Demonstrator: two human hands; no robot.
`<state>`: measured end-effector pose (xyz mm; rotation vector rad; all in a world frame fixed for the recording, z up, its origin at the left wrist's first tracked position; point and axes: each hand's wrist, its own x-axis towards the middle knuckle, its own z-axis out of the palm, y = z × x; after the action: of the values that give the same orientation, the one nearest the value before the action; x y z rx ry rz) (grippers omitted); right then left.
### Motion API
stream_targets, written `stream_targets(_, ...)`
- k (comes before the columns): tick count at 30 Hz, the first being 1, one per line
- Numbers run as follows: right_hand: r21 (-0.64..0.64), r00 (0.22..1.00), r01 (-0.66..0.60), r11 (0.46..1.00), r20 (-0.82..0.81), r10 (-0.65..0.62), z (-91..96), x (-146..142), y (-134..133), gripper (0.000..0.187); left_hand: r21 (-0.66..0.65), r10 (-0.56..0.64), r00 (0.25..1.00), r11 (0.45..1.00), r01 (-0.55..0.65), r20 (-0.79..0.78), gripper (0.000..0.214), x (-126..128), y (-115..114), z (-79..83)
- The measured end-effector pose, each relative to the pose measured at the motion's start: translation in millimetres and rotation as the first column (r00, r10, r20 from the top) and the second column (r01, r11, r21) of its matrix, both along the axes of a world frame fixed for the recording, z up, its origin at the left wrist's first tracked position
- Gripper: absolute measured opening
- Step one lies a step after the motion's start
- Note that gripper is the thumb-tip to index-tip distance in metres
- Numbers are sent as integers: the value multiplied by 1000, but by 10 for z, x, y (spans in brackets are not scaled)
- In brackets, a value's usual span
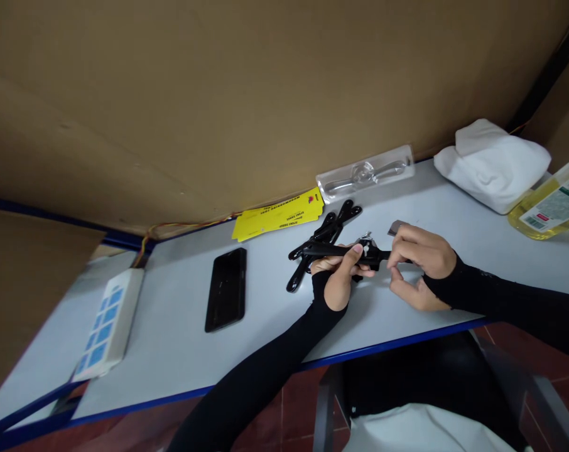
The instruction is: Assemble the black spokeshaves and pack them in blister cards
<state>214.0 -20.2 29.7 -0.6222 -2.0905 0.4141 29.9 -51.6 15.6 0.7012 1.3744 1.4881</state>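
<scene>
**Black left sleeve (247, 383) filling the foreground, black tool (373, 252) in both hands**

Yellow cards (277, 216) are lying at 10 o'clock from the hands, their upside-down print reading SPOKE SHAVE and, it seems, WOODWORKING TOOL, near a small red mark. At nearly 3 o'clock, a bottle (551, 201) of yellow liquid is showing a green-and-white label with a barcode and a red patch, its words too small to read. Far out at 9 o'clock, a white power strip (128, 301) is bearing blue panels.

The left hand (341, 276) is closing fingers and thumb around the tool's middle, just above the table near its front edge. The right hand (421, 263) is curling, thumb and forefinger pinching the tool's right-hand handle; a grey metal piece (396, 227) is showing beside its knuckles.

Crossed black-handled tools (335, 230) are lying at 10 o'clock, partly blocked by the left hand. A dark phone (225, 290) is resting at 9 o'clock, a clear plastic pack (365, 176) at 12, a white bundle (492, 160) at 2. Below the table edge, a black chair (421, 370) is standing at 5 o'clock.
</scene>
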Motion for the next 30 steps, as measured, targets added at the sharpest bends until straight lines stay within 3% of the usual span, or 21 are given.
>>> stream_targets(1, -11, 1000, 19, 1000, -3, -19, 10, -5, -10, 19, 6, -8, 1000, 1000, 8, 1, 36, -3, 1, -2)
stream_targets(5, -13, 992, 90, 996, 90, -89, 10, -24, -33, 66, 8, -3, 1000, 1000, 3, 8, 35, -13, -6, -24)
stream_targets(7, 35, 989, 78, 996, 125, -82, -19, -9, -6, 60, -5, -7, 1000, 1000, 7, 2, 34, -17, -11, -38)
stream_targets(9, 80, 994, 31, 996, 104, -39, -47, 14, 34, 32, -17, -9, 1000, 1000, 9, 4, 35, -22, -13, -43)
stream_targets(11, 74, 998, 7, 997, 63, -12, -54, 25, 56, 20, -15, -1, 1000, 1000, 1, 23, 35, -24, -11, -30)
stream_targets(13, 32, 999, 26, 999, 39, -28, -36, 12, 43, 20, 1, 3, 999, 1000, -3, 52, 36, -23, -9, -2)
stream_targets(17, 27, 989, 111, 993, 90, -113, 0, -53, -22, 53, 14, -46, 993, 999, 45, 110, 39, -14, -11, 54)
stream_targets(18, 45, 987, 117, 992, 103, -121, -3, -63, -28, 54, 7, -51, 992, 999, 50, 116, 39, -11, -13, 60)
stream_targets(22, 99, 998, 41, 994, 48, -46, -45, -54, 2, 19, -23, -48, 994, 998, 51, 97, 41, -5, -15, 53)
stream_targets(25, 89, 1000, 15, 996, -3, -15, -58, -36, 16, 16, -29, -55, 996, 998, 57, 76, 42, -16, -7, 39)
stream_targets(30, 51, 993, 94, 994, 61, -97, -43, -47, -27, 53, -46, -87, 996, 995, 88, 35, 41, -49, -8, 46)
